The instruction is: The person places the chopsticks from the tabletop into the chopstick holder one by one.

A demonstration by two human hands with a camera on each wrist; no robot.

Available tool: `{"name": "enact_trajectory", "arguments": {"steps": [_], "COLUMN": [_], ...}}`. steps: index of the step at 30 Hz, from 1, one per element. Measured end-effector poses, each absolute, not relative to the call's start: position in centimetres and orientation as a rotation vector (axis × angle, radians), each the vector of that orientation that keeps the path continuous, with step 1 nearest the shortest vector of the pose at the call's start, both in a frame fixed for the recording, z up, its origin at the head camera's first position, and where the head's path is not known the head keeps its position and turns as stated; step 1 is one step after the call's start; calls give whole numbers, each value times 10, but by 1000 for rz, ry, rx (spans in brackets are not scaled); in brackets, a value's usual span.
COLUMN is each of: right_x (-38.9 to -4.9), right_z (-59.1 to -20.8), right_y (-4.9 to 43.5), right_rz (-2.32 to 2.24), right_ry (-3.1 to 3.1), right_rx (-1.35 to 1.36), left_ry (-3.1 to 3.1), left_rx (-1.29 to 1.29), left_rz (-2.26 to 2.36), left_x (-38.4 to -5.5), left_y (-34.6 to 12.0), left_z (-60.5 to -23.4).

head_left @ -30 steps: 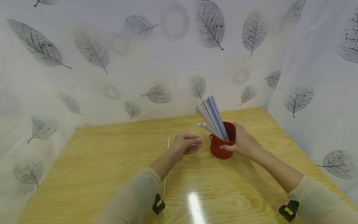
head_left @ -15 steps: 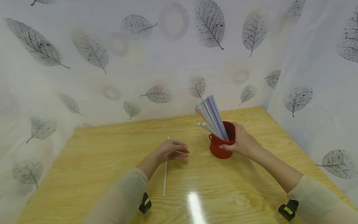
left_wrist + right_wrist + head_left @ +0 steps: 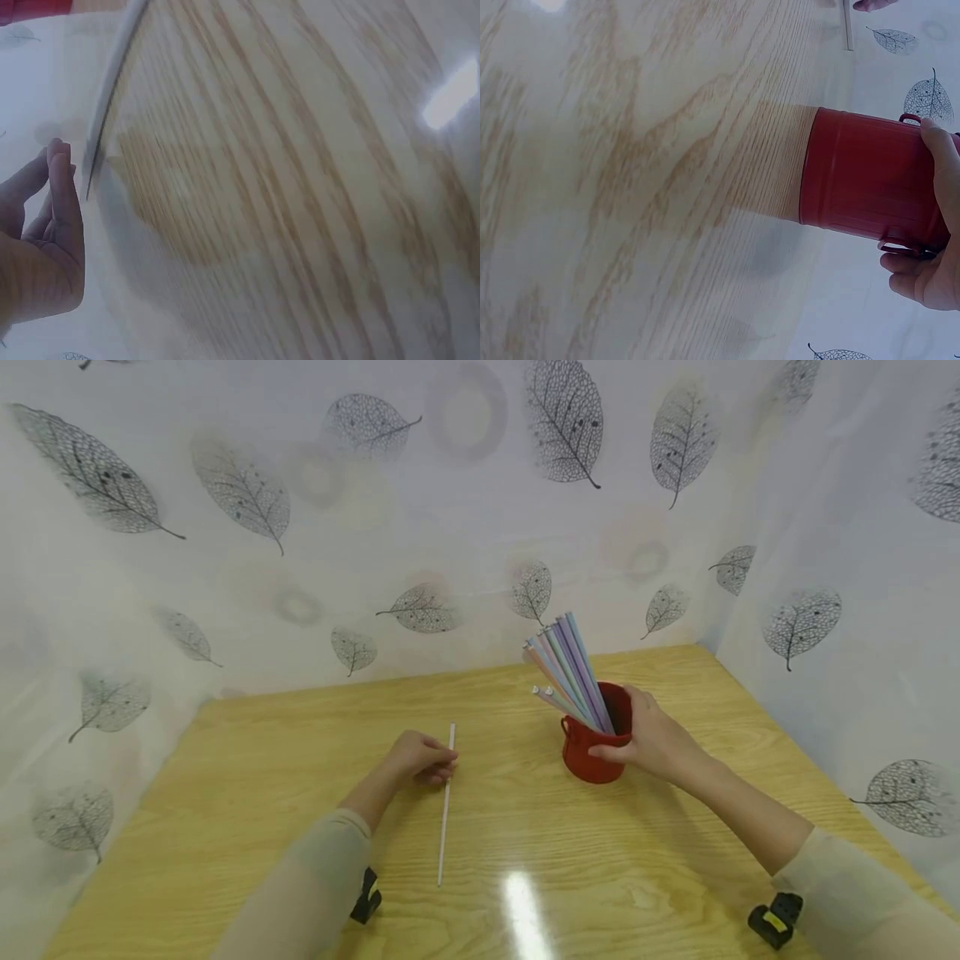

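My right hand (image 3: pixel 660 743) grips a small red metal bucket (image 3: pixel 588 760) with little side loops, near its rim. Several pastel chopsticks (image 3: pixel 573 672) with silvery ends lean left out of it. A single white chopstick (image 3: pixel 444 835) lies lengthwise on the table, left of the bucket. My left hand (image 3: pixel 423 758) is at its far part, fingers loosely bent and fingertips overlapping it in the head view. In the left wrist view, the fingertips of the left hand (image 3: pixel 49 232) stand just beside the chopstick (image 3: pixel 112 71), with nothing held between them.
The wood-grain table (image 3: pixel 300 827) has a bright light reflection (image 3: pixel 525 914) near the front. White cloth with a leaf print (image 3: pixel 480 527) encloses the back and sides. A black device with a yellow mark is worn on each wrist, over pale sleeves (image 3: pixel 322 860).
My left hand has moved left, away from the bucket and across the loose chopstick to its left side, its fingers drawing closer together. The right hand and bucket have stayed in place.
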State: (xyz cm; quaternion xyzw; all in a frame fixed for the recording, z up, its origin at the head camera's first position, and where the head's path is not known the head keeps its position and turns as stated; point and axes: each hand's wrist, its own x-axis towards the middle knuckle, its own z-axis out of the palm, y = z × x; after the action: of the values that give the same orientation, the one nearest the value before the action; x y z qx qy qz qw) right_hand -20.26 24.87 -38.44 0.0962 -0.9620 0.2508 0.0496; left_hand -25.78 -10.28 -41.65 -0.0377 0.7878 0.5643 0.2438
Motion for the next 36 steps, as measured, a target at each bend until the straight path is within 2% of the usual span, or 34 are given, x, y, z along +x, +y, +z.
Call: {"name": "enact_trajectory", "arguments": {"steps": [5, 11, 21, 27, 36], "right_x": [-202, -201, -201, -201, -200], "right_z": [-384, -383, -383, -381, -381], "right_y": [250, 251, 250, 250, 249], "right_rz": [743, 750, 764, 763, 780], "right_ry": [-2929, -2932, -2942, -2939, -2939], "right_rx": [301, 294, 288, 288, 285], "left_ry": [2307, 2449, 2443, 2395, 2024], "left_rx": [-81, 78, 66, 50, -145], "left_rz": [1397, 1097, 1067, 1238, 1704], "left_x": [-256, -251, -249, -250, -258], "left_y": [-106, -99, -91, -90, -83], "left_z": [-420, -420, -418, -421, -417]}}
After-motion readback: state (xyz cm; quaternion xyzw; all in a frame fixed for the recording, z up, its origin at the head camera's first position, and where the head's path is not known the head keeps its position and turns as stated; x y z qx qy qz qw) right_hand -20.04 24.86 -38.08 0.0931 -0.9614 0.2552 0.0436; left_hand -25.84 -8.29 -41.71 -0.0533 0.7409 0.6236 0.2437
